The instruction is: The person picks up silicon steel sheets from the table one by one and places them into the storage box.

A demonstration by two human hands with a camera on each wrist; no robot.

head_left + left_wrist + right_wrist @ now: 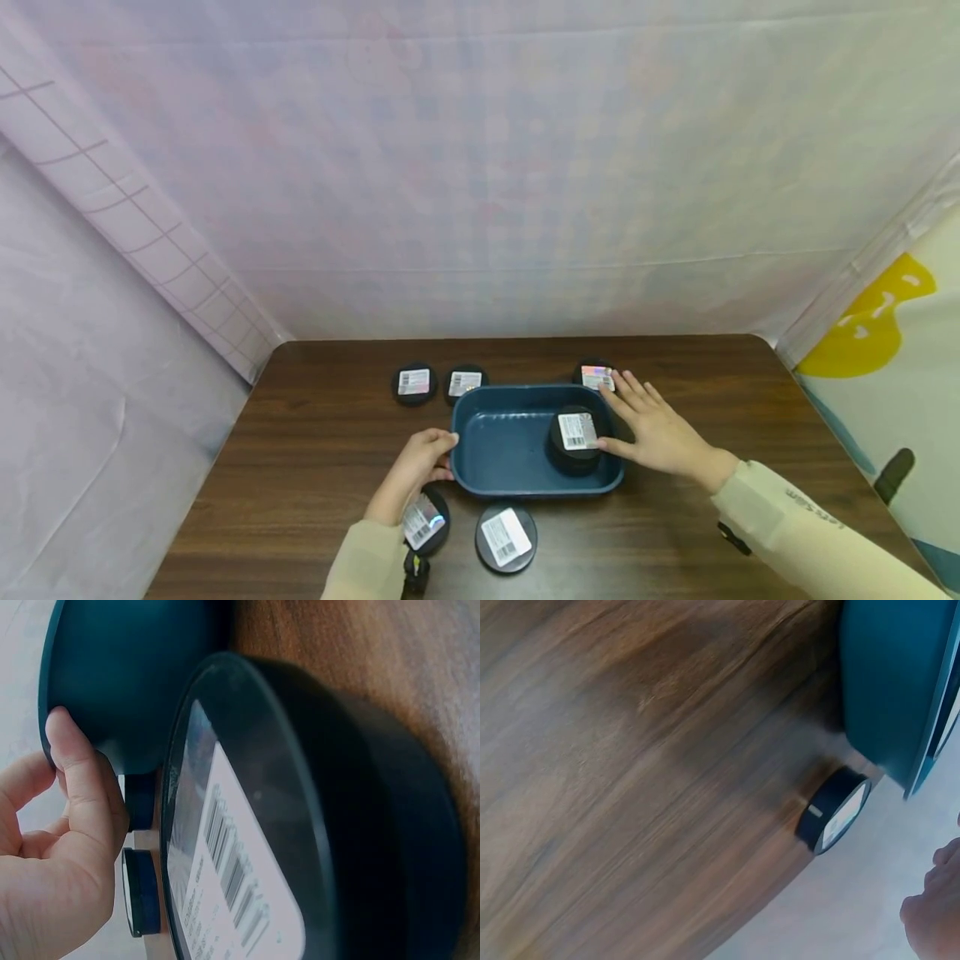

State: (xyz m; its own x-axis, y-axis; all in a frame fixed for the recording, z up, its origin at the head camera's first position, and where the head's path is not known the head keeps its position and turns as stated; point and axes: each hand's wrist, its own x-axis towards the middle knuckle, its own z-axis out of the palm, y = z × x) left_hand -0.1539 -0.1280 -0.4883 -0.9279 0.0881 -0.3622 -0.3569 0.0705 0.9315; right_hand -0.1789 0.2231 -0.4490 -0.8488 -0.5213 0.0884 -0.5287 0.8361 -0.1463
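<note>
A dark blue rectangular plastic basin (498,483) stands mid-table. My left hand (417,467) pinches its left rim between thumb and fingers; the left wrist view shows the thumb over the rim (49,690). Inside, at the right end, sits a black round container (576,442) with a white barcode label; whether it is one piece or a stack I cannot tell. Over the basin's right rim my right hand (651,427) is spread with straight fingers, its thumb tip at or near that container's edge. Only part of this hand (937,900) shows in the right wrist view.
Behind the basin are black round labelled containers: one (414,384) far left, one (466,382) beside it, and another (592,373) near my right fingertips. In front lie two more, one (426,523) by my left wrist and one (506,539) nearer the middle. A fabric wall (495,208) borders the wooden table.
</note>
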